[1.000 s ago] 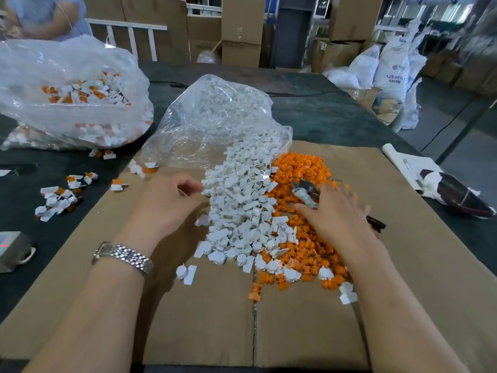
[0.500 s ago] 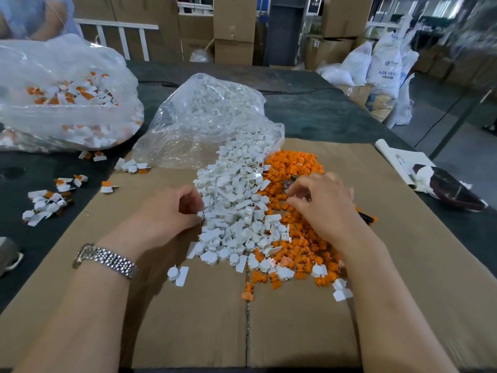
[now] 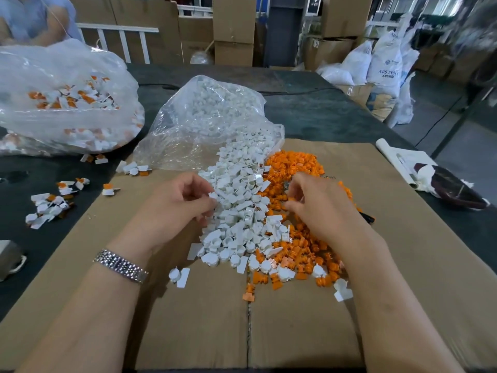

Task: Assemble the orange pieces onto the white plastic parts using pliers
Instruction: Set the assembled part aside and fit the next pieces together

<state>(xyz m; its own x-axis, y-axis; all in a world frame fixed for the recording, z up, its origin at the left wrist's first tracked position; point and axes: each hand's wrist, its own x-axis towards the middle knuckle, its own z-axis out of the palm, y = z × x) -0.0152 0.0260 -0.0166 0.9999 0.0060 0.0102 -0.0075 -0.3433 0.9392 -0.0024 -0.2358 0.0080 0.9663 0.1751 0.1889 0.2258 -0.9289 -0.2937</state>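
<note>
A heap of white plastic parts (image 3: 242, 214) spills down the middle of a cardboard sheet (image 3: 403, 251), with a heap of orange pieces (image 3: 293, 162) along its right side. My left hand (image 3: 177, 205) is at the white heap's left edge and pinches one small white part (image 3: 212, 195) between thumb and fingers. My right hand (image 3: 322, 211) lies over the orange heap with its fingers curled down among the pieces. It holds the pliers (image 3: 366, 218); only a dark handle end and a bit of metal jaw show past the hand.
A clear bag of white parts (image 3: 209, 122) lies open behind the heaps. A bigger bag of joined white-and-orange parts (image 3: 61, 103) sits at the left, with loose joined parts (image 3: 48, 203) on the dark table. Papers and a dark object (image 3: 451, 189) lie at the right. A person (image 3: 35, 20) sits far left.
My left hand has moved right to the white heap and now pinches a white part. My right hand has curled its fingers down onto the orange pieces, hiding most of the pliers.
</note>
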